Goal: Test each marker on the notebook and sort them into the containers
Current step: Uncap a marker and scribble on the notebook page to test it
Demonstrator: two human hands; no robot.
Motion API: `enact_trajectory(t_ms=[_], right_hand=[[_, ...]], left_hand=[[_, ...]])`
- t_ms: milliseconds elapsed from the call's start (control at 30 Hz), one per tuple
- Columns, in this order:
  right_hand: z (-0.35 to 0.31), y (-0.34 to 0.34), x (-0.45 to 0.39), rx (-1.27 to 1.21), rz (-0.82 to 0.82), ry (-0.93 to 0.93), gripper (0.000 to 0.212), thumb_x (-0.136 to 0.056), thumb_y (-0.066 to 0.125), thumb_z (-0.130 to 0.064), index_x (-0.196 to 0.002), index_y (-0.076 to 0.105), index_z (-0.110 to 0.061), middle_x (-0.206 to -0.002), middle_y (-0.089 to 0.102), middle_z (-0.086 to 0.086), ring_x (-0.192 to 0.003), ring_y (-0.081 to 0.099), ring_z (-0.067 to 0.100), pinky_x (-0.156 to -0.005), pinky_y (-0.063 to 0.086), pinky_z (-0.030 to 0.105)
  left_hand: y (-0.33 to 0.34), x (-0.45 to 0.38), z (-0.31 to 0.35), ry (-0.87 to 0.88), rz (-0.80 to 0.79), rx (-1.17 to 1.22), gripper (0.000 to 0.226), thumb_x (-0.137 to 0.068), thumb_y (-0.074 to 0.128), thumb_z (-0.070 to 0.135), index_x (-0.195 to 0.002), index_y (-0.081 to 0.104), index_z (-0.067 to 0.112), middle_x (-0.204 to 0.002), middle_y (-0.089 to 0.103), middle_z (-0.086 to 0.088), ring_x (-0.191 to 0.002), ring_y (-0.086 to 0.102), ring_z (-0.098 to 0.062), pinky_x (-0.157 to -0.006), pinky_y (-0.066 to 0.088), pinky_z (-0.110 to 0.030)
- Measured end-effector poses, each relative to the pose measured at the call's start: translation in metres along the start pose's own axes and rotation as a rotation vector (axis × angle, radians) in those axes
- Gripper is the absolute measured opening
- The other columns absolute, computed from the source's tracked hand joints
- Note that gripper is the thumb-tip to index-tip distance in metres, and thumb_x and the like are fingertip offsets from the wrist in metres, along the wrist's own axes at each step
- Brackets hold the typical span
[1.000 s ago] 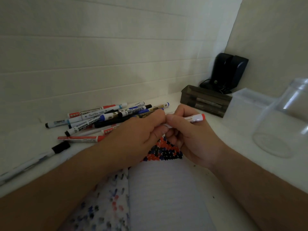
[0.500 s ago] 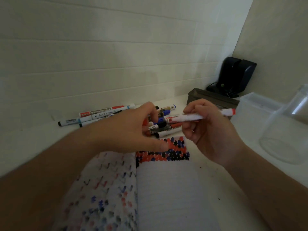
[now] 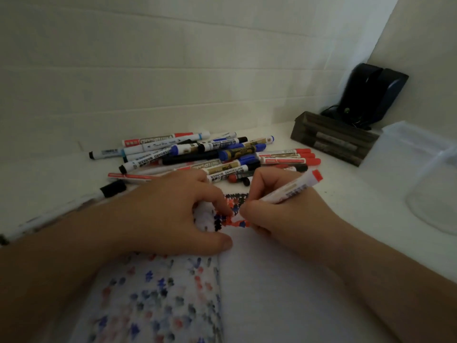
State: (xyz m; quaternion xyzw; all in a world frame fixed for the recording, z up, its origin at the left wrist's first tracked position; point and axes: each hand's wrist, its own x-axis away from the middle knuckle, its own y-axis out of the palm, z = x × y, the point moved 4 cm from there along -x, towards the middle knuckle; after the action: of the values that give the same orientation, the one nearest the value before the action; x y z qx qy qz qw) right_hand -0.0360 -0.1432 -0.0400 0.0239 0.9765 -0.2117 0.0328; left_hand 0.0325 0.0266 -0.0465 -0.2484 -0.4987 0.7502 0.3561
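Observation:
My right hand (image 3: 279, 214) grips a white marker with a red end (image 3: 296, 188), its tip down on the open notebook (image 3: 272, 293) among red, blue and black marks. My left hand (image 3: 173, 214) lies on the notebook's left page, fingers curled near the marker tip; whether it holds the cap is hidden. A pile of several whiteboard markers (image 3: 197, 154) with red, blue and black caps lies just beyond both hands. A dark rectangular container (image 3: 333, 142), a translucent plastic box (image 3: 408, 154) and a clear jar (image 3: 435, 194) stand at the right.
A black device with a cable (image 3: 371, 92) stands in the far right corner. White walls close in the desk behind and on the right. One loose black-capped marker (image 3: 108, 190) lies at the left of the notebook.
Both hands came down from above the marker pile to the notebook. The red marker, held level before, now points tip-down onto the page.

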Motion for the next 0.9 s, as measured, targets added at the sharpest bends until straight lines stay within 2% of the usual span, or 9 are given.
enact_trajectory(t_ms=[100,233,367,667,800,900], right_hand=[[0.0007,0.0041,0.0003,0.046,0.017,0.028,0.023,-0.083,0.076,-0.003,-0.069,0.059,-0.011,-0.056,0.066,-0.003,-0.046,0.06,0.008,-0.045,0.046,0.017],[-0.0002,0.0053,-0.0004,0.1,0.027,0.034,0.023,-0.083,0.076,-0.005,-0.068,0.061,-0.011,-0.059,0.069,0.005,-0.046,0.062,0.01,-0.044,0.047,0.018],[0.0007,0.0056,-0.0007,0.111,0.018,0.064,0.021,-0.085,0.076,-0.005,-0.071,0.062,-0.01,-0.061,0.071,0.007,-0.047,0.064,0.013,-0.046,0.051,0.02],[-0.0007,0.0089,0.0003,0.183,-0.003,0.01,0.022,-0.085,0.077,-0.01,-0.068,0.062,-0.012,-0.06,0.07,0.008,-0.048,0.066,0.017,-0.045,0.052,0.023],[0.0008,0.0064,0.0004,0.149,0.014,0.034,0.02,-0.086,0.074,-0.006,-0.072,0.06,-0.005,-0.058,0.069,0.008,-0.045,0.063,0.012,-0.045,0.049,0.019],[0.0003,0.0066,0.0012,0.118,0.011,0.028,0.021,-0.086,0.075,-0.005,-0.071,0.061,-0.006,-0.059,0.07,0.009,-0.046,0.064,0.014,-0.045,0.05,0.021]], left_hand=[[0.003,0.0026,0.0029,-0.048,0.009,0.007,0.051,-0.062,0.064,0.085,-0.104,0.06,0.057,-0.097,0.044,0.024,-0.093,0.043,0.009,-0.072,0.043,-0.024],[0.0066,0.0037,0.0053,-0.068,0.044,-0.014,0.052,-0.061,0.062,0.089,-0.101,0.059,0.056,-0.097,0.044,0.022,-0.089,0.043,0.005,-0.073,0.045,-0.028],[0.0076,0.0035,0.0039,-0.087,0.023,-0.01,0.055,-0.061,0.063,0.089,-0.104,0.059,0.055,-0.098,0.043,0.022,-0.09,0.042,0.005,-0.074,0.045,-0.029],[0.007,0.0038,0.0035,-0.087,0.022,-0.015,0.056,-0.061,0.064,0.088,-0.105,0.059,0.054,-0.099,0.044,0.022,-0.091,0.043,0.004,-0.075,0.045,-0.029],[0.0072,0.0035,0.004,-0.091,0.013,-0.012,0.056,-0.062,0.064,0.087,-0.107,0.06,0.054,-0.099,0.044,0.022,-0.091,0.043,0.004,-0.075,0.044,-0.029],[0.0072,0.0032,0.0036,-0.092,0.01,-0.013,0.058,-0.06,0.063,0.088,-0.107,0.059,0.054,-0.099,0.043,0.023,-0.091,0.043,0.005,-0.075,0.045,-0.029]])
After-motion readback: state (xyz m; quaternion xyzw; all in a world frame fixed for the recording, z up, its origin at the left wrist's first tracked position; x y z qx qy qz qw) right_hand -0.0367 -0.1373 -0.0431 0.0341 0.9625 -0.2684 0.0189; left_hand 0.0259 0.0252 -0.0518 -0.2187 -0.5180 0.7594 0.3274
